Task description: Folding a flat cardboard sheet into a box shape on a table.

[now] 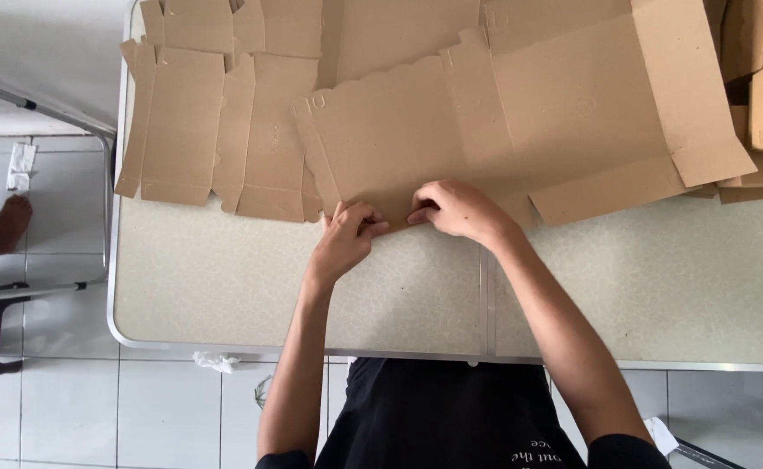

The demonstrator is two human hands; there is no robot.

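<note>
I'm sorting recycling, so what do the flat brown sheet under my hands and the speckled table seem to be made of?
The flat brown die-cut sheet looks like matte cardboard: dull fibrous surface, pressed crease lines, cut flaps. The pale speckled tabletop looks like smooth laminate or plastic with a metal rim; it is hard to tell which.

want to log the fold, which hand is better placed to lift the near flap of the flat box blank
Right, probably. The right hand lies on the blank, fingers curled over its near edge. The left hand pinches only the flap's corner, mostly off the cardboard over the table, so it suits steadying.
</note>
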